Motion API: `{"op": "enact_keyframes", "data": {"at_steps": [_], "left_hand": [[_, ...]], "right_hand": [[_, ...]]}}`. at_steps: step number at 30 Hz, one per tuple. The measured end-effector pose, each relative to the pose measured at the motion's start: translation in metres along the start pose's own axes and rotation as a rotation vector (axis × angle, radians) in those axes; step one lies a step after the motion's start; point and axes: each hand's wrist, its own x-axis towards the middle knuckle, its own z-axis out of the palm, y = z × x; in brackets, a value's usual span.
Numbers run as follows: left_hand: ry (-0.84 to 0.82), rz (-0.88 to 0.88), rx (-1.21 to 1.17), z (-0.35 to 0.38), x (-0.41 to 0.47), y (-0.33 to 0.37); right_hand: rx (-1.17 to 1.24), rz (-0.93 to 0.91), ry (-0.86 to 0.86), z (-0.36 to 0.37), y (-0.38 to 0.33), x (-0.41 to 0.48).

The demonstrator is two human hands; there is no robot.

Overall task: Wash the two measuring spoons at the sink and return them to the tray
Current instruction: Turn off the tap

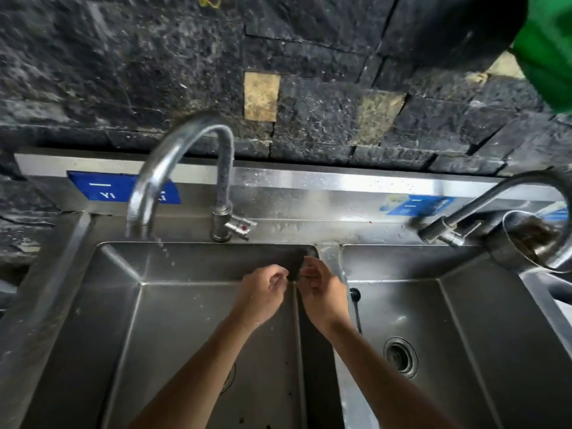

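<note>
My two hands meet over the back right corner of the left sink basin (173, 320), beside the divider. Between them is a small black measuring spoon (293, 273). My right hand (323, 292) pinches its thin handle, and the curled fingers of my left hand (263, 294) touch its bowl end. A second black measuring spoon (356, 300) lies against the left wall of the right basin (464, 335), bowl end up. The tray is not in view.
The curved left faucet (182, 150) drips into the left basin, its valve (238, 227) behind my hands. At the right stand a second faucet (495, 199) and a steel bowl (523, 239). The right basin has a drain (400, 356). A dark stone wall is behind.
</note>
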Motion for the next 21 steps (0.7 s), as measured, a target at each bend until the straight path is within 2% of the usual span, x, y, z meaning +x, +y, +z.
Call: {"op": "enact_keyframes", "data": {"at_steps": [4,10,13,17,21], "left_hand": [[0.019,-0.004,0.072,0.038,0.005,0.023],[0.055,-0.097,-0.071,0.122,0.021,0.070],[0.069,-0.135,-0.115,0.168,0.032,0.084],[0.061,-0.171,-0.038,0.224,0.046,0.086],[0.011,-0.309,-0.027,0.271,0.057,0.067]], "right_hand": [[0.044,0.008,-0.020,-0.039,0.038,0.008],[0.091,0.107,-0.065,-0.104,0.110,0.031],[0.029,0.127,-0.068,-0.129,0.151,0.047],[-0.038,0.183,-0.125,-0.145,0.204,0.068],[-0.103,0.253,-0.202,-0.139,0.251,0.086]]}}
